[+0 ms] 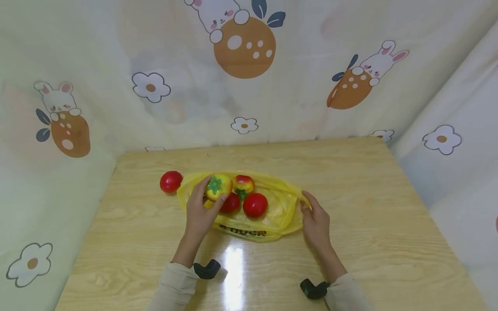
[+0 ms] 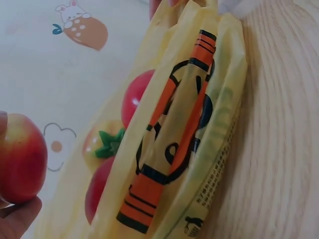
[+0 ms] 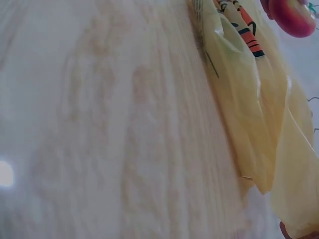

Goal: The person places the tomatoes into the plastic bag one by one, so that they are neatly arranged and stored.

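My left hand (image 1: 197, 216) holds a yellow-and-red toy fruit (image 1: 219, 187) (image 2: 22, 159) with a green star-shaped leaf top, between thumb and fingers, over the left part of a yellow plastic bag (image 1: 278, 205) (image 2: 224, 74) (image 3: 244, 109). At the bag's right end, my right hand (image 1: 317, 222) pinches its edge between thumb and fingers. Inside the bag lie a round red toy fruit (image 1: 255, 205), a second red fruit (image 1: 231, 204) partly hidden by the held one, and another yellow-and-red fruit (image 1: 244, 183) with a green top.
A further round red toy fruit (image 1: 171, 182) lies on the wooden table (image 1: 369, 194), just left of the bag. Behind the table hangs a pale curtain (image 1: 295, 103) printed with rabbits and flowers. Each wrist wears a black mount (image 1: 207, 269).
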Tool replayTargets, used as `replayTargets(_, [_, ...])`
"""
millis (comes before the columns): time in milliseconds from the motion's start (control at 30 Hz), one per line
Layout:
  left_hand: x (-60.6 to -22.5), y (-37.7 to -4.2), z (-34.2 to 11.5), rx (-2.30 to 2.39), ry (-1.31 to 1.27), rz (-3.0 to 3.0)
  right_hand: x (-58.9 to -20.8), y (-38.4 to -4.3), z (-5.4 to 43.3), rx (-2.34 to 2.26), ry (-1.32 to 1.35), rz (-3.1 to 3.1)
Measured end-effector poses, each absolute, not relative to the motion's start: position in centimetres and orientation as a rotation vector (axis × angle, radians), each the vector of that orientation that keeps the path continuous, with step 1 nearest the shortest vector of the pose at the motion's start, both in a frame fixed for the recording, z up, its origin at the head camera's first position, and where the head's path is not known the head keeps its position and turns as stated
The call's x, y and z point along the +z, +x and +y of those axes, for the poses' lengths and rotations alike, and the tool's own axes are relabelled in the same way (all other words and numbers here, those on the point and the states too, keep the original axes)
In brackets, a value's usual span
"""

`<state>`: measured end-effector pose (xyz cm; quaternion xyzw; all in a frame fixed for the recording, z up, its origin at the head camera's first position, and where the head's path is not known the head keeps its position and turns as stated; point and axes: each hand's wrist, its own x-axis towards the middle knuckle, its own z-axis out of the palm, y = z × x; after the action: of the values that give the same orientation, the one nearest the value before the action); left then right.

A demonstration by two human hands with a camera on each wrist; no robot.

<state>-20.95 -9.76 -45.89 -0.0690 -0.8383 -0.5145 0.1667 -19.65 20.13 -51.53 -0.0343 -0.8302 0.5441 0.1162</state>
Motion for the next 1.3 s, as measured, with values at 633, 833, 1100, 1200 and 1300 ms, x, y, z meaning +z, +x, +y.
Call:
replayTargets(633, [-46.1,-21.7,-8.2,-1.401,-0.262,-2.452,-50.4,-19.7,20.7,1.526,-0.131,-2.461])
replayTargets(833, [-46.7,-21.6,-7.8,-1.374,-0.251,-2.512,-50.5,-19.8,20.7,1.503,-0.141,-2.465])
replayTargets(1100, [-47.1,-21.8,-7.9,-1.344,-0.260,-2.558,-50.6,-19.8,20.9,1.508,-0.157,-2.482])
replayTargets(1200, [-47.2,-21.7,-7.8,-1.334,-0.267,-2.576,-50.6,-19.8,20.9,1.507,-0.159,-2.484])
replayTargets(1300, [-47.3,-21.8,-7.7,-1.316,-0.283,-2.593,-50.7,-19.8,21.0,1.504,-0.160,-2.483])
